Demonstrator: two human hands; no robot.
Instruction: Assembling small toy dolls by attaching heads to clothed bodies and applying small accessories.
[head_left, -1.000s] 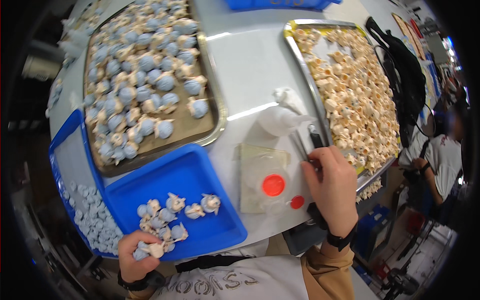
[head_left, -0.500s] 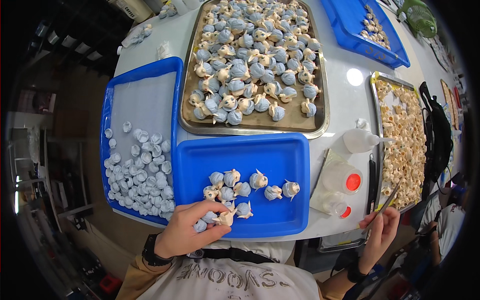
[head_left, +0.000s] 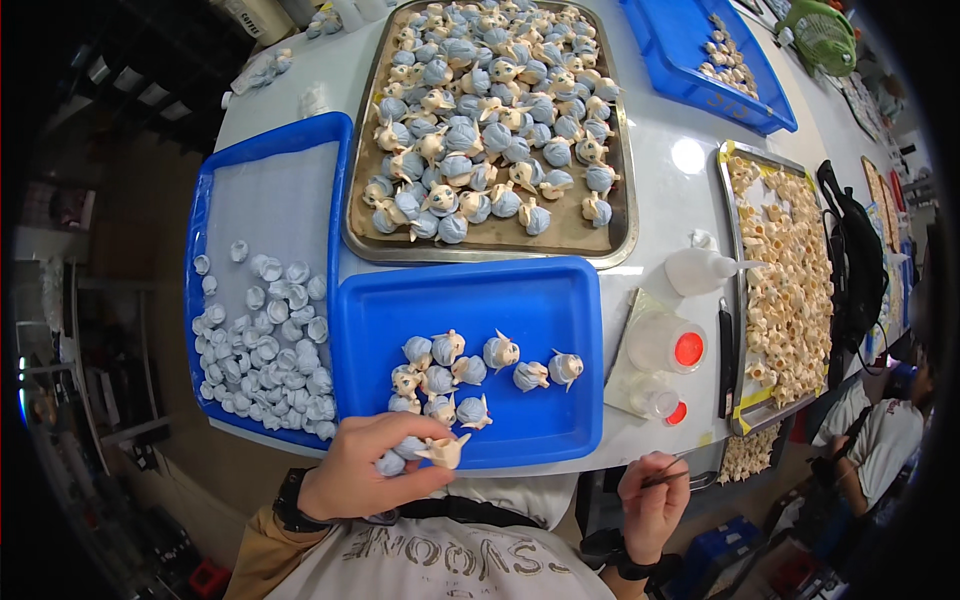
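The left hand [head_left: 375,470] pinches a small cream-and-blue figurine [head_left: 440,450] at the near rim of the blue plastic tray [head_left: 560,300] on the white desk [head_left: 670,195]. The right hand [head_left: 650,500], closed on a thin dark tool [head_left: 668,476], hovers off the desk edge. Holding the figurine steady, beak outward, probably helps precise tool work.

A: Far edge of the white table [head_left: 660,130], a big metal tray [head_left: 610,235] packed with blue-and-cream figurines [head_left: 490,110].

B: And at the left edge, a blue tray [head_left: 270,165] with pale blue caps [head_left: 265,350] heaped at its near end.

A: Right side: a squeeze bottle [head_left: 700,270], two red-lidded jars [head_left: 668,345], then a metal tray of cream pieces [head_left: 790,270].

B: Another blue tray [head_left: 690,70] at the far right corner.
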